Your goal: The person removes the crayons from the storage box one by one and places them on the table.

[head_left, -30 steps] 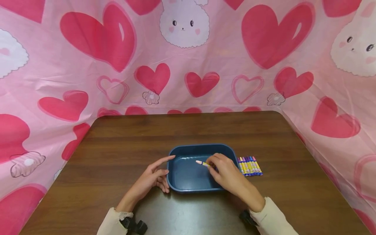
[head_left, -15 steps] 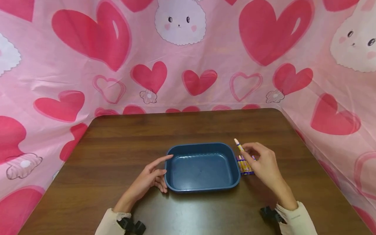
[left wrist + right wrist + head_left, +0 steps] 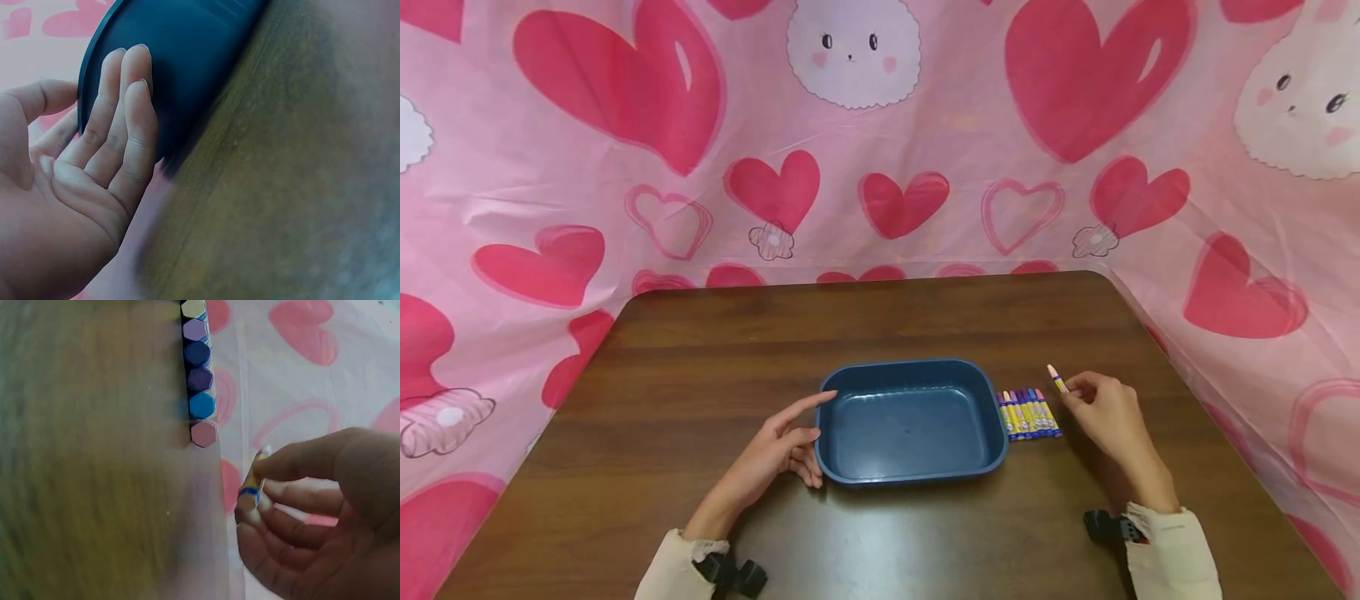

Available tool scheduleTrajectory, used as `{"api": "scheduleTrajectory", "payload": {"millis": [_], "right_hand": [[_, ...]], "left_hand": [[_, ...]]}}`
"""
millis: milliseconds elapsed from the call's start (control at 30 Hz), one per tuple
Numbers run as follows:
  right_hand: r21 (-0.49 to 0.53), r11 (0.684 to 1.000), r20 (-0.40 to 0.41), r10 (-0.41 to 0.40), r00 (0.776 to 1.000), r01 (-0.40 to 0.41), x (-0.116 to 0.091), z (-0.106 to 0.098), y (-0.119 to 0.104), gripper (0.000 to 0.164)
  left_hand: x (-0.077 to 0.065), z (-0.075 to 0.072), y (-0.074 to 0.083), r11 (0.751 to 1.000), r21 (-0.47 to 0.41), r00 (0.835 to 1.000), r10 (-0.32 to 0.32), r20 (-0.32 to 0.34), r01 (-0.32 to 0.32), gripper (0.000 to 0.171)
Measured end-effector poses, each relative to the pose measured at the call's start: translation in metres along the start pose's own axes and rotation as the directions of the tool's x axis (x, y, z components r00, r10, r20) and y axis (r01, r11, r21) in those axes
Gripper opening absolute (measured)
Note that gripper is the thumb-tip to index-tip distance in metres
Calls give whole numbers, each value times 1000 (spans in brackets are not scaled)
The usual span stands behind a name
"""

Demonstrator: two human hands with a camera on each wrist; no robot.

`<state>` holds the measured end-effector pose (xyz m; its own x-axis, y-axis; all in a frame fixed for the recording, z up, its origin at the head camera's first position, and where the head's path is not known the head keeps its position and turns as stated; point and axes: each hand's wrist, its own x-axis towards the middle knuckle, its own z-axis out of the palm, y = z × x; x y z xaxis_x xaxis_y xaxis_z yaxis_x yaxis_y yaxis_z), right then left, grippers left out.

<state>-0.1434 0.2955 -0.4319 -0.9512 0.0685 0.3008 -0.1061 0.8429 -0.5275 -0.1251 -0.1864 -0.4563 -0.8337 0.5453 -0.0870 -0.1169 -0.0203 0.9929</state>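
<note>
My right hand [image 3: 1108,412] pinches a pale peach crayon [image 3: 1057,379] with a yellow wrapper between thumb and fingers, to the right of a row of crayons [image 3: 1028,414]. In the right wrist view the held crayon [image 3: 250,490] shows its blue-banded end, close to the hexagonal ends of the crayon row [image 3: 201,380]. At the left end of a dark blue tray [image 3: 910,433], my left hand [image 3: 782,450] rests with its index finger and thumb on the rim. The left wrist view shows its other fingers extended against the outside of the tray [image 3: 187,56].
The wooden table [image 3: 880,321] carries the tray near its front middle, with the crayon row right beside the tray's right wall. A pink cloth with hearts [image 3: 906,204] hangs behind and along the sides of the table.
My right hand has carried the crayon from over the tray to the right, past the crayon row, and lowered it toward the table. The left hand has stayed at the tray's left end.
</note>
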Motion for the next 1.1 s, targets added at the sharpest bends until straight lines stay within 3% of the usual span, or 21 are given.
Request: {"api": "scheduleTrajectory", "payload": {"millis": [267, 600, 767, 1100], "right_hand": [[-53, 992, 180, 119, 976, -112, -1, -3, 11, 10], [-41, 996, 197, 86, 977, -79, -3, -2, 9, 22], [-29, 999, 218, 50, 975, -45, -4, 1, 9, 9], [-7, 1000, 240, 30, 970, -29, -4, 3, 6, 10]], "left_hand": [[1, 1, 1, 1000, 1, 1000, -8, -3, 8, 54], [-1, 2, 2, 1000, -2, 1000, -9, -3, 9, 54], [-2, 1, 1, 1000, -13, 1000, -6, 6, 6, 55], [-1, 1, 2, 1000, -17, 1000, -13, 7, 13, 54]]}}
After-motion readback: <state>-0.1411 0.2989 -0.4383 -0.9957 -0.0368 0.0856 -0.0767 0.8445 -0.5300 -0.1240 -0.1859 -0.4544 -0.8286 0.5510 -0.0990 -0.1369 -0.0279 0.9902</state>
